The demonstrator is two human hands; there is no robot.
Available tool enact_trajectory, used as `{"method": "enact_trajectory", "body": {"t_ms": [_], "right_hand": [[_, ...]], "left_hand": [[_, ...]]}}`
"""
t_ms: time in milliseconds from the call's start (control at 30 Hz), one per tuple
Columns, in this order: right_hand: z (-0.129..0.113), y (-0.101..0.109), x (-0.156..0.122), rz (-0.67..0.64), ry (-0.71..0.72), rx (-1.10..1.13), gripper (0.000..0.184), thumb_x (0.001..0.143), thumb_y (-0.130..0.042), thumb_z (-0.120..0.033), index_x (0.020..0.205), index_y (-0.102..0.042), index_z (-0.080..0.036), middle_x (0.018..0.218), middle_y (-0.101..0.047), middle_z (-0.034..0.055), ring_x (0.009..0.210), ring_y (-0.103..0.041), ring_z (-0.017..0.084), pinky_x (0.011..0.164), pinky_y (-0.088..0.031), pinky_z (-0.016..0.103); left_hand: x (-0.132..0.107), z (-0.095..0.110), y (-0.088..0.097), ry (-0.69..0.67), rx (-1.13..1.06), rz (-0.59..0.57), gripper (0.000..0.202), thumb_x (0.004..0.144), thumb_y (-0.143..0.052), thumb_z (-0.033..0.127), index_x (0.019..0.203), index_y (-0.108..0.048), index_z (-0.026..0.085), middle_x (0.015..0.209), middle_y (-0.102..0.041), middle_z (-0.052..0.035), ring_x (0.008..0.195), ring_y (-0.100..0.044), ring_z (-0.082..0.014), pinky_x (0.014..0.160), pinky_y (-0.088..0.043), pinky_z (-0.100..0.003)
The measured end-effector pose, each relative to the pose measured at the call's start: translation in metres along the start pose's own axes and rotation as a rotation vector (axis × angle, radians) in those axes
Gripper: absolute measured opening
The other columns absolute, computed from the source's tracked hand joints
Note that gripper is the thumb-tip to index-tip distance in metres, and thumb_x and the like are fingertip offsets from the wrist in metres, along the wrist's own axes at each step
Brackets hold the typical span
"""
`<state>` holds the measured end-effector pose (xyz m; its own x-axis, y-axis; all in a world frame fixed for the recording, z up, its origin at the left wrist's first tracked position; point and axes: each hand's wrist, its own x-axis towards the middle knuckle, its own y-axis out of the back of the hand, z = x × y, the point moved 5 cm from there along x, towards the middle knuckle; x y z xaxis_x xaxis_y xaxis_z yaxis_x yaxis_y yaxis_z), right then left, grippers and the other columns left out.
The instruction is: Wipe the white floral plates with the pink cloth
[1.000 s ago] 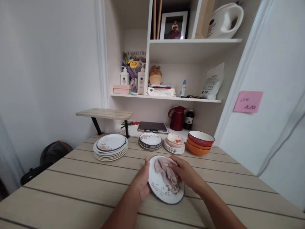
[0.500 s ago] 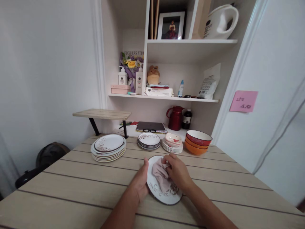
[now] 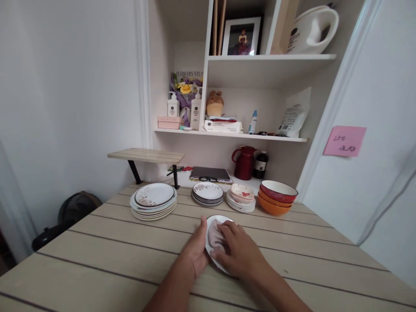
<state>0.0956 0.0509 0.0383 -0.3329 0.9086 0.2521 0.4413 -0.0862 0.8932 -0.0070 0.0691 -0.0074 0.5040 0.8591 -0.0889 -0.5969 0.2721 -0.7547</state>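
Leftward on the slatted table (image 3: 130,260), a stack of large plates (image 3: 154,195) is topped by a white one with brown flowers. To its right and nearer the camera, the left rim of a small plate (image 3: 210,223) is held in the left hand (image 3: 196,251), which is half curled with the thumb raised along the edge; its fingers are mostly hidden. The plate is placed between the two hands, over the middle of the table; whether the wood is touched cannot be told. Its left rim is met by the left hand, its right part covered by the right hand (image 3: 238,247). No long axis is given by its round form. White is shown on the visible surface, edged by a thin dark line. A pinkish cloth (image 3: 216,236) is laid on the plate and gripped under the right hand's bent fingers. Behind are set small plates (image 3: 208,190), saucers (image 3: 241,206) with little dishes on top, and, rightmost, nested bowls (image 3: 276,198).
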Motion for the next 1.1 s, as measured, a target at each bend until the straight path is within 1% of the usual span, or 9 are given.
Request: {"method": "enact_trajectory", "body": {"t_ms": [100, 200, 300, 433, 600, 733, 900, 1000, 1100], "right_hand": [[0.008, 0.000, 0.006, 0.006, -0.033, 0.054, 0.037, 0.083, -0.049, -0.027, 0.116, -0.062, -0.020, 0.122, -0.060, 0.0105, 0.111, -0.052, 0.025, 0.094, -0.039, 0.035], [0.021, 0.003, 0.011, 0.005, -0.054, 0.141, 0.028, 0.079, -0.048, -0.018, 0.101, -0.065, -0.022, 0.108, -0.067, 0.0068, 0.102, -0.057, 0.022, 0.089, -0.040, 0.032], [0.032, 0.004, 0.013, 0.034, -0.103, 0.249, 0.032, 0.071, -0.051, -0.011, 0.100, -0.060, -0.023, 0.098, -0.068, 0.0038, 0.091, -0.060, 0.020, 0.081, -0.043, 0.030], [0.037, 0.001, 0.014, 0.048, -0.093, 0.394, 0.058, 0.064, -0.054, -0.006, 0.118, -0.052, -0.024, 0.106, -0.064, 0.0046, 0.090, -0.061, 0.018, 0.078, -0.045, 0.029], [0.036, -0.001, 0.012, 0.035, 0.018, 0.331, 0.047, 0.061, -0.048, 0.000, 0.096, -0.067, -0.024, 0.103, -0.057, 0.0044, 0.089, -0.059, 0.017, 0.075, -0.045, 0.026], [0.043, 0.001, 0.014, 0.088, 0.008, 0.310, 0.044, 0.065, -0.047, -0.001, 0.096, -0.067, -0.025, 0.100, -0.057, 0.0040, 0.086, -0.058, 0.016, 0.075, -0.045, 0.026], [0.054, 0.009, 0.018, 0.311, -0.136, 0.202, 0.034, 0.078, -0.046, -0.012, 0.105, -0.062, -0.026, 0.107, -0.057, 0.0045, 0.090, -0.057, 0.018, 0.078, -0.044, 0.029], [0.046, 0.007, 0.022, 0.368, -0.167, 0.159, 0.035, 0.080, -0.046, -0.013, 0.109, -0.060, -0.026, 0.109, -0.056, 0.0054, 0.095, -0.056, 0.020, 0.078, -0.043, 0.030], [0.026, 0.002, 0.026, 0.358, -0.095, 0.186, 0.040, 0.079, -0.045, -0.010, 0.114, -0.058, -0.025, 0.111, -0.054, 0.0070, 0.101, -0.054, 0.021, 0.082, -0.043, 0.031]], "left_hand": [[0.000, 0.000, 0.000, -0.005, 0.008, 0.016, 0.066, 0.085, -0.041, 0.062, 0.127, -0.054, 0.013, 0.113, -0.068, -0.0155, 0.110, -0.061, -0.0277, 0.097, -0.043, -0.040], [-0.002, 0.001, -0.003, -0.010, 0.020, 0.012, 0.064, 0.086, -0.040, 0.060, 0.128, -0.054, 0.013, 0.116, -0.067, -0.0152, 0.112, -0.059, -0.0274, 0.099, -0.041, -0.041], [-0.004, 0.001, -0.005, 0.021, 0.036, 0.016, 0.067, 0.085, -0.040, 0.062, 0.129, -0.052, 0.013, 0.118, -0.066, -0.0162, 0.113, -0.059, -0.0285, 0.100, -0.039, -0.042], [-0.006, 0.002, -0.007, 0.015, 0.038, 0.030, 0.069, 0.084, -0.041, 0.062, 0.133, -0.049, 0.013, 0.120, -0.065, -0.0167, 0.114, -0.059, -0.0289, 0.102, -0.038, -0.043], [-0.008, 0.002, -0.008, -0.004, 0.034, 0.013, 0.070, 0.084, -0.041, 0.063, 0.135, -0.047, 0.015, 0.122, -0.063, -0.0161, 0.115, -0.058, -0.0288, 0.102, -0.037, -0.043], [-0.005, 0.003, -0.006, -0.007, 0.028, -0.027, 0.071, 0.083, -0.043, 0.063, 0.135, -0.047, 0.014, 0.122, -0.063, -0.0163, 0.117, -0.057, -0.0291, 0.103, -0.037, -0.043], [-0.003, 0.004, -0.004, -0.031, 0.031, -0.061, 0.065, 0.085, -0.046, 0.057, 0.135, -0.047, 0.015, 0.126, -0.061, -0.0162, 0.121, -0.054, -0.0281, 0.104, -0.036, -0.042], [-0.003, 0.003, -0.005, -0.020, 0.019, -0.069, 0.065, 0.085, -0.047, 0.056, 0.137, -0.045, 0.018, 0.127, -0.060, -0.0164, 0.118, -0.056, -0.0285, 0.103, -0.037, -0.043], [-0.002, 0.002, -0.005, -0.035, 0.000, -0.083, 0.065, 0.084, -0.048, 0.056, 0.137, -0.044, 0.019, 0.125, -0.061, -0.0163, 0.115, -0.058, -0.0284, 0.101, -0.039, -0.043]]}}
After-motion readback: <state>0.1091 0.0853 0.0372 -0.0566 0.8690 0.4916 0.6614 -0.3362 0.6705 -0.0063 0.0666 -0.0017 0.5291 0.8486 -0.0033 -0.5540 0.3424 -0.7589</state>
